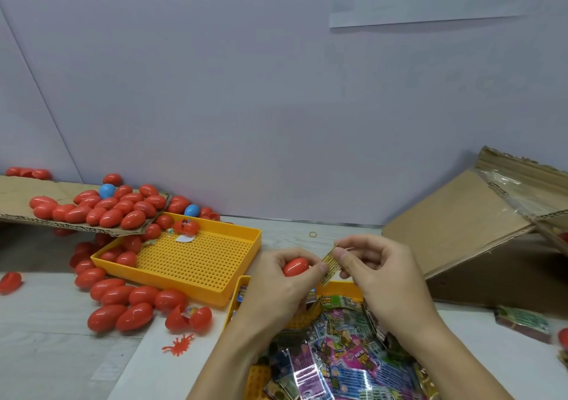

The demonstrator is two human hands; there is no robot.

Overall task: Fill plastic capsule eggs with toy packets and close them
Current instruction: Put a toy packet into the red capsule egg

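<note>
Eggs of red plastic lie heaped at far left, spilling off a cardboard sheet (18, 198) into a perforated yellow tray (196, 264) and onto the table (46, 332); two blue eggs (107, 190) sit among them. At far right leans a cardboard box (461, 230). A near tray (242, 286) holds a loose pile of glossy toy packets (335, 353). Left hand (276, 283) grips one red egg (295, 266), fingers curled round its middle. Right hand (378, 273) pinches a small yellow packet (330, 264) by its top edge, just beside the egg. I judge the egg light, stiff and slippery, best held round its middle; the packet limp, needing folding.
</note>
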